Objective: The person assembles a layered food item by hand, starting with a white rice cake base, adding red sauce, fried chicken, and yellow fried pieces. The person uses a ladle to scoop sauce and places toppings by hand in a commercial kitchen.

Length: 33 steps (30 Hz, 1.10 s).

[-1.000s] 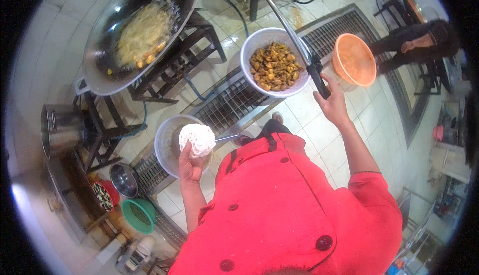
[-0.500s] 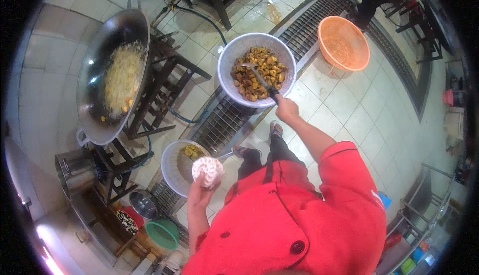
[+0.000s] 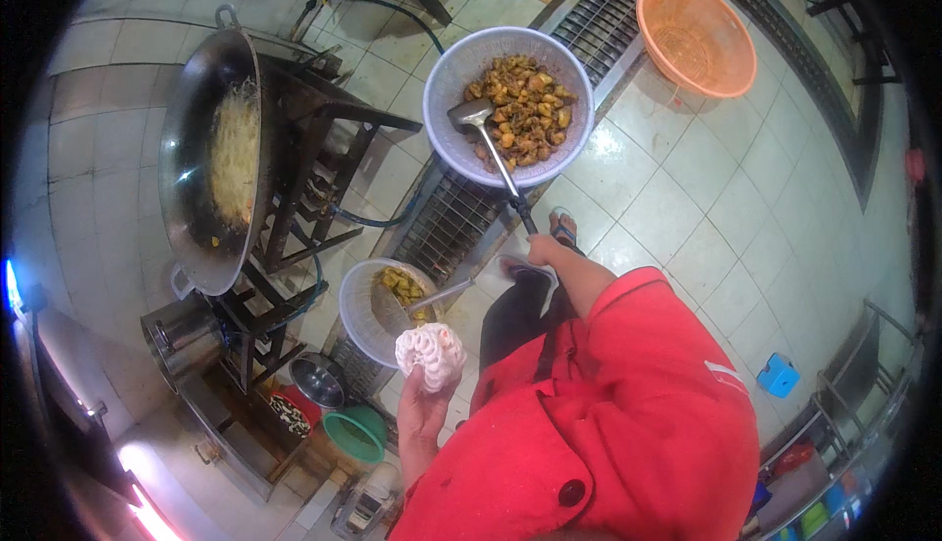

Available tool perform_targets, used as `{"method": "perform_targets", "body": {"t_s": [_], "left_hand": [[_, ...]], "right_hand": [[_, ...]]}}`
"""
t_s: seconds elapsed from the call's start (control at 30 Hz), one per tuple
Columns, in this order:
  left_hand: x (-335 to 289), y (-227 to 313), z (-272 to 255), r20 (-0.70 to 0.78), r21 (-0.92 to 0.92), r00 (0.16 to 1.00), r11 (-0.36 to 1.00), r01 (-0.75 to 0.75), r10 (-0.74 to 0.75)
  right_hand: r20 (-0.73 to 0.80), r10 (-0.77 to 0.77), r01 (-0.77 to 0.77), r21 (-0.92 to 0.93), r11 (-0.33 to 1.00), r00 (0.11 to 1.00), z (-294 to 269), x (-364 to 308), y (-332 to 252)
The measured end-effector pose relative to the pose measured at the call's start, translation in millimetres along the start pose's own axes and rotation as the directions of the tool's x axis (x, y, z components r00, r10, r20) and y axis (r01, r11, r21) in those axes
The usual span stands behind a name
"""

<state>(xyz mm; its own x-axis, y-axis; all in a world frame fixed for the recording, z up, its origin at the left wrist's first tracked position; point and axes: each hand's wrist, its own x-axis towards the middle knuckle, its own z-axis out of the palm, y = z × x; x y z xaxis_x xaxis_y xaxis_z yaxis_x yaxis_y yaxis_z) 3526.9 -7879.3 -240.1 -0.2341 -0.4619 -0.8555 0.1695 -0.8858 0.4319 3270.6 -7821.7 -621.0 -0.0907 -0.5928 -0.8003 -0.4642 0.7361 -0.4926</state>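
My left hand (image 3: 424,412) is closed round a pale, round cracker of curled strands (image 3: 430,357), held up in front of my red jacket. My right hand (image 3: 551,251) grips the dark handle of a long metal wok spatula (image 3: 497,161). Its blade rests inside a lavender plastic basket (image 3: 439,134), against the left side of a heap of browned fried chunks (image 3: 535,100). Below the cracker stands a second pale basket (image 3: 355,320) with a few yellowish pieces (image 3: 400,284) and a metal-handled tool (image 3: 440,296) lying across it.
At the left, a large wok (image 3: 186,173) with foaming oil (image 3: 235,158) sits on a dark metal stand (image 3: 294,188). An orange basket (image 3: 731,39) stands on the tiles at far right. A floor drain grate (image 3: 442,227) runs between. A steel pot (image 3: 183,337) and green basin (image 3: 355,433) are lower left.
The spatula blade has gone from the middle of the chunks to the basket's left side, and my right hand has drawn back toward my body. The cracker stays in my left hand.
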Motion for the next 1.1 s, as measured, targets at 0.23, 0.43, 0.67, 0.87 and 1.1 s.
{"method": "perform_targets", "body": {"t_s": [0.23, 0.43, 0.67, 0.87, 1.1], "left_hand": [[32, -7, -15, 0.197, 0.107, 0.979, 0.994, 0.031, -0.052], [55, -14, 17, 0.333, 0.144, 0.94, 0.989, 0.029, -0.076], [74, -37, 66, 0.333, 0.249, 0.933, 0.967, 0.052, -0.136], [113, -69, 133, 0.332, 0.241, 0.937, 0.97, 0.029, -0.111], [143, -100, 224, 0.242, 0.234, 0.963, 0.97, 0.059, -0.117]], "right_hand": [[-0.03, 0.095, -0.09, 0.156, 0.984, 0.995, 5, -115, 103], [0.335, 0.521, -0.612, 0.549, 0.569, 0.785, -4, -227, 203], [0.494, 0.392, -0.614, 0.733, 0.293, 0.776, -16, -226, 222], [0.52, 0.313, -0.607, 0.674, 0.421, 0.795, -109, -198, 235], [-0.077, 0.325, -0.251, 0.48, 0.841, 0.943, -200, -104, 279]]}}
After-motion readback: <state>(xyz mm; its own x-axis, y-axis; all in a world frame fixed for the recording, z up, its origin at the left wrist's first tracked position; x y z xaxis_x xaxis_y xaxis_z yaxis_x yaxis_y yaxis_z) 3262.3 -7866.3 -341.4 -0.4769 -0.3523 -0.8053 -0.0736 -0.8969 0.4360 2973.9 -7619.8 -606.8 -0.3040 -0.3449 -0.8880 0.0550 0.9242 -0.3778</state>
